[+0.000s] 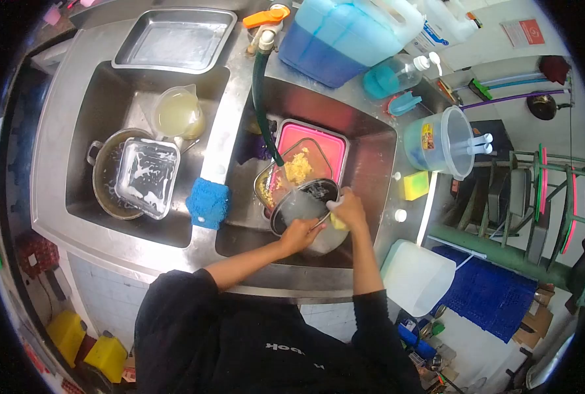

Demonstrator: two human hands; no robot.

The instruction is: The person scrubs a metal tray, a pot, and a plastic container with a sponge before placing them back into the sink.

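Observation:
Over the right-hand sink basin [378,157], my left hand [300,235] grips the near rim of a tilted metal pot [302,207]. My right hand [349,211] is closed at the pot's right side, with a yellow sponge [338,222] pressed under its fingers. Whitish suds or water cover part of the pot. Just beyond it, yellow food scraps [299,167] lie in a clear-looking rectangular container or strainer. Behind that is a pink tray [332,148]. A dark green hose [259,92] hangs from the tap, its end close to the pot.
The left basin holds a soapy metal tray [149,172], a large pot [102,177] and a jug of cloudy liquid [179,113]. A blue cloth [208,203] drapes the divider. Along the back and right stand a blue-liquid jug [332,46], pump bottle [391,77], bucket [430,148] and sponge [416,186].

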